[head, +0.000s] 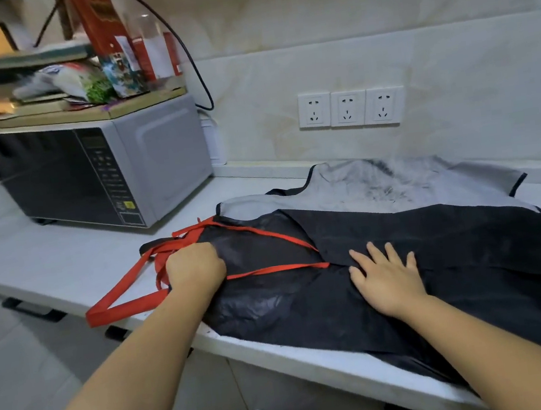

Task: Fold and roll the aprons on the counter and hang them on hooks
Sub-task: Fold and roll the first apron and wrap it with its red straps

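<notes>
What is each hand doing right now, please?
Left hand: closed, gripping the red straps.
Right hand: open, pressing flat on the black apron.

The microwave (102, 168) stands on the left part of the counter (63, 263), with packets (81, 81) stacked on top and a cable (197, 76) hanging behind it. To its right, the rear apron (363, 185) lies nearer the wall. The front apron (440, 251) lies partly on it and overhangs the counter's front edge. The left hand (195, 269) grips the straps (126, 292) at the front apron's left end. The right hand (388, 275) rests flat on its middle. Three wall sockets (349, 110) sit behind the aprons.
</notes>
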Demonstrator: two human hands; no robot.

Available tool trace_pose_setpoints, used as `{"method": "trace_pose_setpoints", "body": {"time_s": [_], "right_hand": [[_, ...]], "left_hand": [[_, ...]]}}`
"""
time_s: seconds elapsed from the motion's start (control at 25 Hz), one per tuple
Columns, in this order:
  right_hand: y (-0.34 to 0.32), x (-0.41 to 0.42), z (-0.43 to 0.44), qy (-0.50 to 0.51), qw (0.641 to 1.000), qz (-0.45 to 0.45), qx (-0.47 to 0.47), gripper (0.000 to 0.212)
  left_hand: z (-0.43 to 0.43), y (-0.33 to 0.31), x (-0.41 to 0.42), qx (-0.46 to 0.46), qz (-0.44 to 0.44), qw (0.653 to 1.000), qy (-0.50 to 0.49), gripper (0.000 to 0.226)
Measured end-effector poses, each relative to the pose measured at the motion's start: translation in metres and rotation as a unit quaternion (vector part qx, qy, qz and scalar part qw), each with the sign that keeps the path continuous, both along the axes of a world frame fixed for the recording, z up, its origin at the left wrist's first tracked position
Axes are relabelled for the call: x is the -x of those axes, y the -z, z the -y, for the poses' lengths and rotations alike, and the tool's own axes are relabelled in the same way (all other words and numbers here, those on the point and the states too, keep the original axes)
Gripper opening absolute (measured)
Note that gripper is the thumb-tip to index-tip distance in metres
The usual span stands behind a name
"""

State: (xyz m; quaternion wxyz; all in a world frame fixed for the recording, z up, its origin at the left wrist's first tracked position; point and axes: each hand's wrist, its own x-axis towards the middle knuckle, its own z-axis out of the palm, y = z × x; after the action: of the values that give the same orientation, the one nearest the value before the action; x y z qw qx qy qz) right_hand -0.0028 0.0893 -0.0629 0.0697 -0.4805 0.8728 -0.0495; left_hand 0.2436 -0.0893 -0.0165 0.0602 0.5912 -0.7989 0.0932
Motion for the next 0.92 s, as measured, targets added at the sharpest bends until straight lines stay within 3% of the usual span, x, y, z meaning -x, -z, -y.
{"method": "trace_pose_setpoints", "body": {"time_s": [0.08, 0.16, 0.28, 0.4, 0.56, 0.72, 0.92], "right_hand": [[-0.001, -0.002, 0.000, 0.000, 1.000, -0.001, -0.006, 0.053], [-0.002, -0.003, 0.001, -0.002, 1.000, 0.000, -0.006, 0.053], [-0.003, -0.004, 0.002, -0.002, 1.000, 0.005, -0.005, 0.053], [-0.005, -0.003, 0.002, -0.010, 1.000, 0.008, 0.001, 0.050], [-0.028, 0.034, 0.011, 0.034, 0.995, 0.016, 0.092, 0.041], [-0.043, 0.087, 0.027, 0.035, 0.998, -0.052, 0.003, 0.058], [-0.045, 0.118, 0.053, 0.030, 0.994, -0.063, -0.087, 0.068]], "left_hand": [[0.004, -0.001, -0.011, -0.015, 0.028, 0.998, -0.049, 0.027], [0.003, -0.001, -0.012, 0.032, 0.033, 0.998, -0.045, 0.033], [-0.018, 0.007, 0.027, 0.085, -0.039, 0.985, 0.145, 0.034], [-0.063, 0.024, 0.099, -0.025, -0.130, 0.945, 0.300, 0.039], [-0.103, 0.038, 0.169, -0.119, -0.084, 0.929, 0.341, 0.049], [-0.123, 0.050, 0.182, -0.140, -0.077, 0.908, 0.388, 0.047], [-0.119, 0.053, 0.182, -0.156, -0.069, 0.904, 0.391, 0.046]]}}
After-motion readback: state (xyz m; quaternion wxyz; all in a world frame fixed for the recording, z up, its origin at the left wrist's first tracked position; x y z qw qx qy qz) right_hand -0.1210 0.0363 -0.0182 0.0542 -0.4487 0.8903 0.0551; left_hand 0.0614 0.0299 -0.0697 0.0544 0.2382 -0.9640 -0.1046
